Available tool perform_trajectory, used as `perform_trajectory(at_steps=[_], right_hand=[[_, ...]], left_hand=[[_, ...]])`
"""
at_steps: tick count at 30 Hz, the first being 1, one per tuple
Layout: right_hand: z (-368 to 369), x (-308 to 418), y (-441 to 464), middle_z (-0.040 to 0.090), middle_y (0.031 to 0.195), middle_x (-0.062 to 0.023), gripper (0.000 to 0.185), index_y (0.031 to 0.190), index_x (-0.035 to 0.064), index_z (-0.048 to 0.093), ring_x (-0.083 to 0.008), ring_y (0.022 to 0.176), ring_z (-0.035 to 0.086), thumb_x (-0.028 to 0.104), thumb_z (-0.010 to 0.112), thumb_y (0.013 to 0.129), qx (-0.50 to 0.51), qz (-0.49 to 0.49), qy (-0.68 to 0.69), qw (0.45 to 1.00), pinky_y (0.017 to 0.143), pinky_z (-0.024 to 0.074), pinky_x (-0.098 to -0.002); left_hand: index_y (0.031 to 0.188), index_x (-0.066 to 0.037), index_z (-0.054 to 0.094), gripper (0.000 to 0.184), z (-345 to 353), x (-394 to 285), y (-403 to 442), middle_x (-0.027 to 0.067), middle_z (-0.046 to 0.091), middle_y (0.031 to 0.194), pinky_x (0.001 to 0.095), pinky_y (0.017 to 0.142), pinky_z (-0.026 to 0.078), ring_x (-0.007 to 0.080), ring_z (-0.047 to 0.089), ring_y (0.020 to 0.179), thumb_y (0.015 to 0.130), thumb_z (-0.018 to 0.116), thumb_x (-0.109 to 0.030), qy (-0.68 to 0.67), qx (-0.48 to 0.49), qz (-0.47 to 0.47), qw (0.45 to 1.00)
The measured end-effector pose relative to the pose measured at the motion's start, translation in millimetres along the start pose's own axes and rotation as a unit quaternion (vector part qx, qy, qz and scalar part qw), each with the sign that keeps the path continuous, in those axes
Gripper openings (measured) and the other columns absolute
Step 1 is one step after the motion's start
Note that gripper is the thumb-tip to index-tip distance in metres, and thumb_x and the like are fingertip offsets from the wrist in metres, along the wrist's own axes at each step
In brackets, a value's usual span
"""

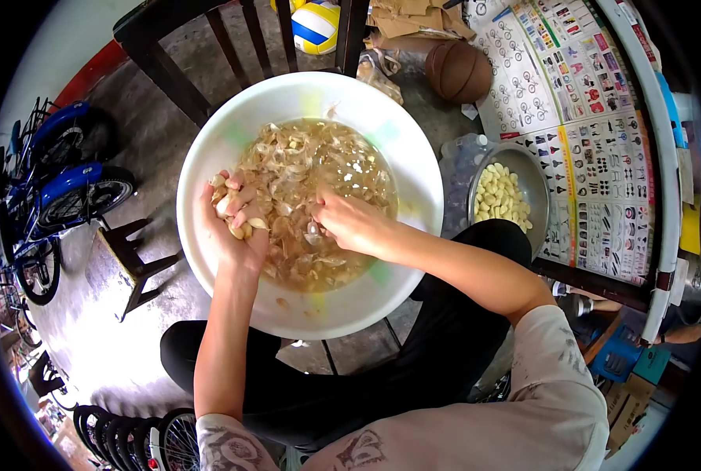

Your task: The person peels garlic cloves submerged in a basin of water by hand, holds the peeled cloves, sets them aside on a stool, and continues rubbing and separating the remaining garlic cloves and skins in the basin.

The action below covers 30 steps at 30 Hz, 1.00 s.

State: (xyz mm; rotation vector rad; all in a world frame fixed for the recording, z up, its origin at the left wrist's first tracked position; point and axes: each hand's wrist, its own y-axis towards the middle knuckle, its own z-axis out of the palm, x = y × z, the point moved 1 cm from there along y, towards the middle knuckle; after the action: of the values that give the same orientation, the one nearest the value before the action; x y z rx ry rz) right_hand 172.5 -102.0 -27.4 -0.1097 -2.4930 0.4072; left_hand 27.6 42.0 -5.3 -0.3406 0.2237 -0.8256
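Cupping pale garlic cloves (225, 206) in curled left hand (238, 240)!
Bunching fingers of right hand (356, 224) inside round white plastic basin (423, 177); pinching what, can't quite tell.

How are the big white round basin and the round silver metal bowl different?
The big white round basin is much wider than the round silver metal bowl. The basin holds brownish water with papery skins; the bowl holds pale peeled garlic cloves. The basin has faint green patches; the bowl looks plain. Both are round and open-topped.
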Motion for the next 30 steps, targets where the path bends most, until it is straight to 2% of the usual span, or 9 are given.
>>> perform_trajectory(at_steps=[3,5,9,14,16,19,21,25,30], right_hand=[[2.3,-7.5,-1.0,0.061,0.087,-0.0217,0.012,0.086,-0.0084,0.063,-0.0312,0.073,0.064,-0.004,0.065,0.075,-0.061,-0.064,-0.040,0.995,0.067,0.0555,-0.0370],[-7.6,5.5,3.2,0.065,0.088,-0.0195,0.017,0.091,-0.0043,0.065,-0.0301,0.077,0.069,-0.003,0.069,0.075,0.055,0.051,-0.062,0.995,0.064,0.0566,-0.0389],[-0.5,15.2,-7.5,0.066,0.077,-0.0165,0.010,0.080,-0.0021,0.066,-0.0281,0.081,0.067,0.006,0.071,0.080,0.013,0.084,-0.009,0.996,0.065,0.0569,-0.0374],[26.9,12.8,-14.4,0.056,0.098,-0.0175,0.020,0.075,0.0001,0.065,-0.0289,0.087,0.063,0.016,0.068,0.087,-0.139,-0.044,-0.096,0.985,0.071,0.0567,-0.0361],[29.4,14.8,-10.7,0.049,0.103,-0.0170,0.021,0.078,-0.0007,0.064,-0.0299,0.084,0.063,0.017,0.065,0.090,-0.116,-0.056,-0.104,0.986,0.070,0.0565,-0.0349],[15.9,22.0,2.4,0.055,0.096,-0.0153,0.023,0.089,-0.0023,0.062,-0.0252,0.082,0.064,0.019,0.058,0.096,0.000,0.111,0.135,0.985,0.065,0.0558,-0.0325],[-5.3,31.7,8.5,0.061,0.089,-0.0126,0.026,0.098,-0.0020,0.059,-0.0186,0.079,0.065,0.022,0.051,0.102,0.146,0.167,0.332,0.917,0.064,0.0547,-0.0296],[5.2,22.9,20.7,0.067,0.097,-0.0088,0.027,0.116,-0.0004,0.061,-0.0124,0.086,0.065,0.021,0.053,0.102,0.130,0.068,0.574,0.806,0.074,0.0540,-0.0261],[3.5,8.3,26.8,0.066,0.114,-0.0130,0.038,0.132,-0.0038,0.055,-0.0181,0.099,0.065,0.015,0.056,0.099,0.154,0.011,0.597,0.787,0.090,0.0523,-0.0295]], left_hand=[[0.106,0.000,0.051,0.020,-0.5,3.6,-6.0,0.0062,0.047,0.092,0.0157,0.042,0.037,0.0059,0.043,0.063,0.098,0.052,-0.019,-0.001,0.015,-0.004,1.000],[0.106,0.000,0.052,0.020,0.0,3.5,-13.4,0.0062,0.047,0.092,0.0157,0.042,0.037,0.0059,0.043,0.063,0.098,0.052,-0.019,-0.006,0.016,-0.003,1.000],[0.107,-0.001,0.052,0.020,-0.7,1.0,-32.1,0.0063,0.047,0.093,0.0153,0.041,0.036,0.0060,0.043,0.063,0.098,0.053,-0.018,0.014,0.014,0.017,1.000],[0.106,-0.003,0.052,0.019,-0.9,-6.3,-40.8,0.0063,0.047,0.090,0.0145,0.041,0.033,0.0052,0.040,0.061,0.098,0.053,-0.020,0.022,0.005,0.038,0.999],[0.106,-0.004,0.052,0.018,-4.9,-11.3,-44.7,0.0063,0.048,0.090,0.0144,0.042,0.032,0.0052,0.039,0.061,0.098,0.053,-0.020,0.041,-0.003,0.043,0.998],[0.106,-0.003,0.052,0.018,-1.4,-15.3,-43.9,0.0063,0.048,0.090,0.0144,0.042,0.032,0.0052,0.039,0.060,0.097,0.053,-0.020,0.028,0.003,0.030,0.999],[0.106,-0.003,0.052,0.019,-1.3,-18.6,-40.0,0.0064,0.048,0.090,0.0145,0.042,0.032,0.0053,0.039,0.060,0.097,0.053,-0.019,0.023,0.001,0.031,0.999],[0.107,-0.002,0.052,0.020,-1.0,-21.1,-33.7,0.0065,0.049,0.090,0.0149,0.042,0.032,0.0054,0.039,0.060,0.097,0.053,-0.019,0.007,-0.010,0.028,1.000],[0.107,-0.002,0.052,0.020,0.1,-21.1,-30.9,0.0063,0.049,0.089,0.0152,0.042,0.032,0.0052,0.039,0.060,0.097,0.054,-0.019,0.010,-0.018,0.028,0.999]])
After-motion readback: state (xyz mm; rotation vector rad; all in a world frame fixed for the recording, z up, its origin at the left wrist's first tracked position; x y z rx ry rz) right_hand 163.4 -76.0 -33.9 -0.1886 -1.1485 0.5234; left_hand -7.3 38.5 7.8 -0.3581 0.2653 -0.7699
